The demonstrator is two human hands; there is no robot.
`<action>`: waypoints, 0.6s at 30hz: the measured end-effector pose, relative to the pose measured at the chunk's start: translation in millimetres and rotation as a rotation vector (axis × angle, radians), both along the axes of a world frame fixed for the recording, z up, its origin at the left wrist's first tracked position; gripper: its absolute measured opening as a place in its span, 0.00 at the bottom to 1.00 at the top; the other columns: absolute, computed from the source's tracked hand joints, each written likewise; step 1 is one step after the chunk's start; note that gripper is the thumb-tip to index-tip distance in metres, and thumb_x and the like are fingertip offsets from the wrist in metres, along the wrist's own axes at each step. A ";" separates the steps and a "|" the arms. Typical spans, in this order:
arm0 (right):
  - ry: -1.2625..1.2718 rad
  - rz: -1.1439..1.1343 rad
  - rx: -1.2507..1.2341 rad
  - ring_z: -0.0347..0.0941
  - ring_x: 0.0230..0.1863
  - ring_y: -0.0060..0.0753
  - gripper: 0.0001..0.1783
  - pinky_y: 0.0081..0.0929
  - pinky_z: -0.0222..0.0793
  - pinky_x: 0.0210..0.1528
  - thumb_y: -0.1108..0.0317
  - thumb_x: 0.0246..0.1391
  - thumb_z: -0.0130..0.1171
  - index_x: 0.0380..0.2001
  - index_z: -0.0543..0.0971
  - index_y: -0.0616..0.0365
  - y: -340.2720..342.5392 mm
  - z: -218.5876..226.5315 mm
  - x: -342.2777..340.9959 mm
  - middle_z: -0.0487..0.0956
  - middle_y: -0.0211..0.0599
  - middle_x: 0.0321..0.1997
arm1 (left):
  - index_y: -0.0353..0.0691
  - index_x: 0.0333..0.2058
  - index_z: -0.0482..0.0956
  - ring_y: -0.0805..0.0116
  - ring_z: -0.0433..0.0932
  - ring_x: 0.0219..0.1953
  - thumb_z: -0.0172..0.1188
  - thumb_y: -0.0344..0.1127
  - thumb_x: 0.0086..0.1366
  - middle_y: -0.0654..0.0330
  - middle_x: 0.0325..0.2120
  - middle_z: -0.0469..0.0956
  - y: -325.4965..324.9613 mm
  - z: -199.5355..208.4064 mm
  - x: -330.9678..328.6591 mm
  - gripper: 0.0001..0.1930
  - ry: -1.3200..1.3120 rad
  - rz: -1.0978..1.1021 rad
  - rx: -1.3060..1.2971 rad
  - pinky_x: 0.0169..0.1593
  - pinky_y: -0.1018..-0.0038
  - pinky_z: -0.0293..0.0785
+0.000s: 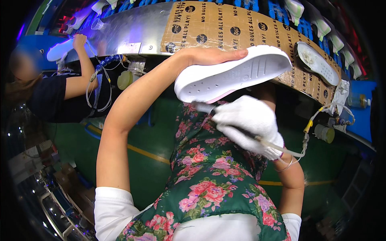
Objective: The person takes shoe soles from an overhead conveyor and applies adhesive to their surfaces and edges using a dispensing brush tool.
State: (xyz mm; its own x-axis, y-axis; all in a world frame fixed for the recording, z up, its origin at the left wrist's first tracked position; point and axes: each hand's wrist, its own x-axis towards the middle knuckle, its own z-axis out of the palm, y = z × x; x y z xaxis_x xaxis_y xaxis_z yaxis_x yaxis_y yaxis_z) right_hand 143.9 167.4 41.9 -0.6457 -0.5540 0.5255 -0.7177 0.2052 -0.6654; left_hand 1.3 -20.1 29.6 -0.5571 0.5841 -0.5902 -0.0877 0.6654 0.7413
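Note:
My left hand [213,56], bare, is closed around the far side of a white shoe sole [235,76], thumb along its edge. The sole is tilted, so its inner face with small holes and ridges shows, and a pinkish band runs along its near rim. My right hand [251,120], in a white knit glove, grips a brush [205,107] that has a pale hose running from its back end. The brush tip is at the near rim of the sole's left end; whether it touches cannot be told.
Brown printed cardboard [225,28] covers the bench, with a dark-edged pale shoe part [317,62] at its right. White shoes [321,28] line blue racks beyond. A jar [324,133] hangs at the right edge. At left, a co-worker's hand [80,42] touches another white sole [60,50].

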 end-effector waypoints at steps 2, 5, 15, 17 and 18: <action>0.065 -0.078 0.086 0.81 0.36 0.43 0.19 0.35 0.78 0.38 0.77 0.45 0.71 0.43 0.84 0.56 2.6 1.7 -5.1 0.85 0.40 0.42 | 0.41 0.65 0.75 0.45 0.72 0.65 0.43 0.89 0.55 0.37 0.64 0.71 1.6 -4.0 -5.1 0.59 -0.017 -0.009 0.031 0.64 0.57 0.72; 0.085 -0.034 0.093 0.81 0.35 0.43 0.19 0.34 0.77 0.37 0.77 0.44 0.72 0.43 0.84 0.56 -3.8 -6.6 9.6 0.85 0.40 0.41 | 0.42 0.65 0.75 0.45 0.74 0.64 0.43 0.88 0.56 0.37 0.62 0.72 3.0 -1.0 -8.4 0.57 0.011 -0.039 0.051 0.62 0.58 0.74; -0.011 -0.104 0.009 0.82 0.35 0.43 0.20 0.35 0.77 0.37 0.78 0.44 0.73 0.44 0.84 0.56 -11.8 3.6 16.7 0.85 0.41 0.38 | 0.41 0.64 0.76 0.51 0.78 0.60 0.47 0.84 0.60 0.40 0.58 0.77 2.6 2.7 -6.5 0.53 -0.031 0.122 0.153 0.59 0.64 0.76; -0.062 -0.265 -0.014 0.82 0.36 0.43 0.18 0.35 0.78 0.38 0.78 0.44 0.74 0.42 0.85 0.57 -7.2 8.3 11.9 0.86 0.41 0.38 | 0.41 0.64 0.76 0.53 0.78 0.60 0.46 0.82 0.63 0.42 0.58 0.77 2.2 12.5 -1.7 0.51 -0.085 0.169 0.168 0.58 0.65 0.77; -0.113 -0.267 -0.014 0.83 0.37 0.44 0.17 0.34 0.78 0.40 0.78 0.44 0.74 0.41 0.85 0.58 -7.9 3.3 13.1 0.86 0.41 0.38 | 0.41 0.65 0.75 0.55 0.78 0.60 0.45 0.81 0.65 0.44 0.58 0.78 2.3 18.1 0.1 0.49 -0.138 0.211 0.183 0.57 0.67 0.77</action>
State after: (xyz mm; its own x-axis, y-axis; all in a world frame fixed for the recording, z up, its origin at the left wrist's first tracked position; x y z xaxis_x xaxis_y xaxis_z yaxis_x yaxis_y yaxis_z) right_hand 156.9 159.4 45.1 -0.8226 -0.3502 0.4480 -0.5606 0.3673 -0.7422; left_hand 1.4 -17.8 47.7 -0.5995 0.5675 -0.5644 -0.3178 0.4783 0.8186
